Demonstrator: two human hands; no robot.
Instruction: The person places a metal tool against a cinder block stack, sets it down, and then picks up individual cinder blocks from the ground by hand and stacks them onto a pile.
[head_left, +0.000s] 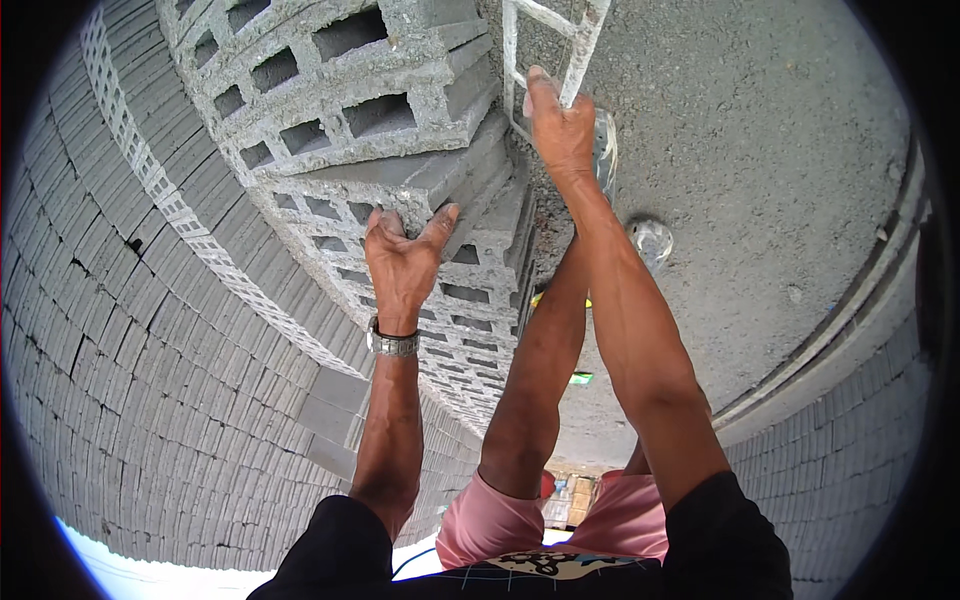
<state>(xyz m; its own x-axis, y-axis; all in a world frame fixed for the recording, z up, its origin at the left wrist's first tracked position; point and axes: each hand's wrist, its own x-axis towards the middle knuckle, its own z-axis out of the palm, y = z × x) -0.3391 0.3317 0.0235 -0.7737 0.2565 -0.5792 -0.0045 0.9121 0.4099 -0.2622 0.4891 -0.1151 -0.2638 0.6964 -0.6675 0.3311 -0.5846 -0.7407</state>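
Head view: left fingers [392,224] grip block [420,176] near corner, right fingers [541,92] clasp white frame [583,50]

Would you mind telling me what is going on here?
A person is working beside a tall stack of hollow blocks. The left hand, below a wristwatch, has its fingers and thumb against one grey block; how firmly it grips is unclear. The right hand is closed around a whitish frame over the rough grey ground. The touched block is in the stack, with others above it.
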